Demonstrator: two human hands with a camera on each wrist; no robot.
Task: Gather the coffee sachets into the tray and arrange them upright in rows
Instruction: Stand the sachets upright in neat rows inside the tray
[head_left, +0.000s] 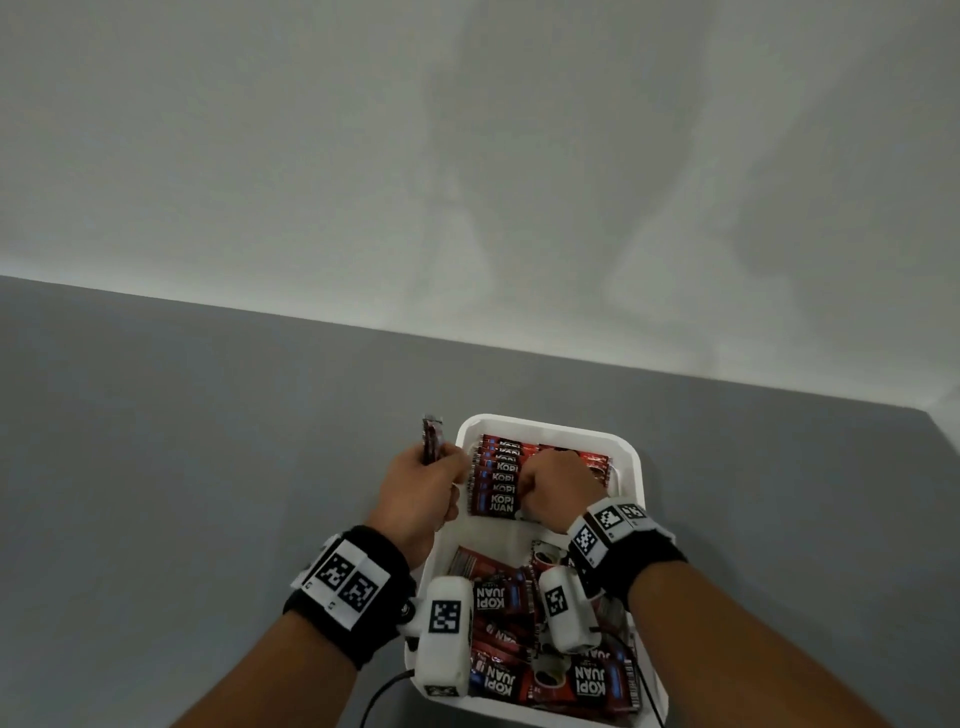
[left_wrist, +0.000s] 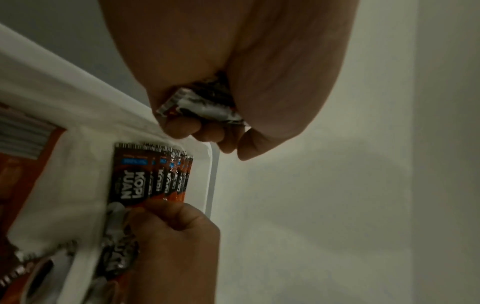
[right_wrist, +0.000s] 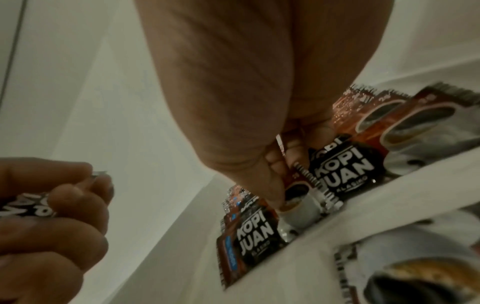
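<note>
A white tray (head_left: 631, 467) sits on the grey table. At its far end a row of red-and-black coffee sachets (head_left: 493, 475) stands upright. My right hand (head_left: 550, 491) is in that row, fingers curled and pinching the front sachet (right_wrist: 298, 203). My left hand (head_left: 423, 486), just left of the tray's far corner, grips a small bundle of sachets (head_left: 432, 439) that sticks up from the fist; their lower ends (left_wrist: 202, 107) show in the left wrist view. More loose sachets (head_left: 550, 670) lie flat in the tray's near half.
The grey table (head_left: 208, 467) stretches left and right of the tray. A pale wall (head_left: 467, 156) rises behind it. A black cable (head_left: 382, 696) runs from my left wrist camera at the tray's near left corner.
</note>
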